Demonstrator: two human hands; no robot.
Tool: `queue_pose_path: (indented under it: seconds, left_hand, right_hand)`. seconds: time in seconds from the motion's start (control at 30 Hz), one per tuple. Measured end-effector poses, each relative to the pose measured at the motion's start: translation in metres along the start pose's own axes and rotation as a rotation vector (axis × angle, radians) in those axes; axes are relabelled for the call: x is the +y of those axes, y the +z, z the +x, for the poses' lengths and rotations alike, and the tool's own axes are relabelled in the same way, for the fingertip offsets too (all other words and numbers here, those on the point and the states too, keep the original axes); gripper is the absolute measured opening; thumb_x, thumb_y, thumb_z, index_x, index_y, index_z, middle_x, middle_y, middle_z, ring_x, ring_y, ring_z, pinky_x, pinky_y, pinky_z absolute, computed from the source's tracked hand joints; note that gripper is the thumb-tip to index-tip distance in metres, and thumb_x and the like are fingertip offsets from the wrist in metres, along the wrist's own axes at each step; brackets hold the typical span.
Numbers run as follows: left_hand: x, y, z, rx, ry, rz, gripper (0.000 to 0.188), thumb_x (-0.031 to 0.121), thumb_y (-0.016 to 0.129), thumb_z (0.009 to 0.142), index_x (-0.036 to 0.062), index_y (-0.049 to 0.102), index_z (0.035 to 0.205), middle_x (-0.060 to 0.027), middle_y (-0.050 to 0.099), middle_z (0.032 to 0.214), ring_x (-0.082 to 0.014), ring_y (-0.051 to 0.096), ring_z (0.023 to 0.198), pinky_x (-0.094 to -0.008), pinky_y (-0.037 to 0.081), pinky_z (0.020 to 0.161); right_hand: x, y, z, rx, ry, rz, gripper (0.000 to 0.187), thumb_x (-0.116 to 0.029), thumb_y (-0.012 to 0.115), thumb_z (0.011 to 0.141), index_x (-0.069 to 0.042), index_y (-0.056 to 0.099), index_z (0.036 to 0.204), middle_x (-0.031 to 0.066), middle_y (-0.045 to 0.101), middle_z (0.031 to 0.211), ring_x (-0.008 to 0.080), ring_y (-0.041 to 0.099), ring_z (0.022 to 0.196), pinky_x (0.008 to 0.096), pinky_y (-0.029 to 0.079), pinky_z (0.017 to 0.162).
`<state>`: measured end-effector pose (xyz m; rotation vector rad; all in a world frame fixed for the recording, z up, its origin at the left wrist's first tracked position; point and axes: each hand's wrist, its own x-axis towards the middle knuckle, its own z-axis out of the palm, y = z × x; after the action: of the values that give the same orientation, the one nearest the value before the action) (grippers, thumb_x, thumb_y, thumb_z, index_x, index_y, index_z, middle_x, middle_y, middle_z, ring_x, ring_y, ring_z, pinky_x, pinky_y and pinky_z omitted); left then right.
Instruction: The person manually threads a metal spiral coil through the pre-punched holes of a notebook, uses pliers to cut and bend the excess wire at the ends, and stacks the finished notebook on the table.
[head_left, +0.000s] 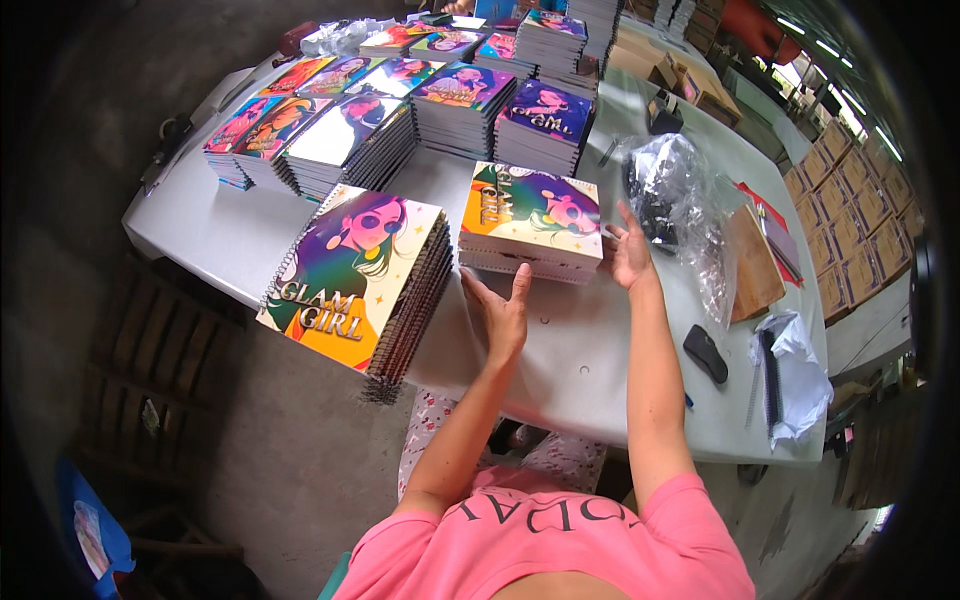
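Notebook stack: small pile of spiral-bound notebooks point(531, 222) with bright illustrated covers, lying flat on the white table point(560, 350) right in front of the person, between both hands.
Left hand: left hand point(503, 312) flat and spread, fingers straight, fingertips at the pile's near edge; grasping nothing.
Right hand: right hand point(630, 250) spread wide, palm against the pile's right side; fingers not closed around it.
Just left: taller stack of the same notebooks point(360, 280), overhanging the table's near edge, apart from the left hand.
Just right: clear plastic bag with dark contents point(680, 200), near the right hand.
Farther back: rows of notebook stacks point(400, 110) across the table.
Right end: black tool point(705, 352) and crumpled white wrapping point(795, 375).
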<state>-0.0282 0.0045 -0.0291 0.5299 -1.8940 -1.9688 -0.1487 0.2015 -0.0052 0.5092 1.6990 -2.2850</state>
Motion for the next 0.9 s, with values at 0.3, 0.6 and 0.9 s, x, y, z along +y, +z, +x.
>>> queue_pose_path:
  seconds: [0.3, 0.6, 0.9]
  left_hand:
    - [-0.013, 0.026, 0.037, 0.180, -0.090, -0.261, 0.113, 0.017, 0.081, 0.066, 0.0027, -0.007, 0.134, -0.0301, 0.028, 0.128, -0.0333, 0.038, 0.118, -0.0367, 0.034, 0.102]
    - [-0.005, 0.056, 0.026, 0.077, -0.107, -0.407, 0.113, 0.010, 0.081, 0.064, 0.0085, -0.009, 0.133, -0.0297, 0.030, 0.129, -0.0319, 0.041, 0.116, -0.0352, 0.036, 0.101]
    - [-0.008, 0.053, 0.032, -0.141, -0.087, -0.428, 0.102, 0.010, 0.074, 0.076, 0.0172, -0.008, 0.136, -0.0196, 0.041, 0.125, -0.0231, 0.049, 0.106, -0.0327, 0.048, 0.081]
  right_hand:
    - [-0.016, 0.043, -0.011, -0.199, -0.069, 0.056, 0.072, -0.051, 0.069, 0.072, 0.001, 0.049, 0.118, 0.0095, 0.061, 0.098, 0.0225, 0.060, 0.091, 0.0365, 0.048, 0.087]
    - [-0.005, 0.011, 0.047, -0.345, 0.051, 0.245, 0.042, -0.018, 0.066, 0.076, 0.005, 0.054, 0.109, 0.0161, 0.064, 0.100, 0.0243, 0.065, 0.087, 0.0377, 0.055, 0.080]
    - [-0.030, -0.022, 0.017, 0.045, -0.204, -0.254, 0.032, -0.020, 0.071, 0.080, 0.002, 0.061, 0.101, 0.0097, 0.067, 0.090, 0.0160, 0.066, 0.072, 0.0335, 0.056, 0.068]
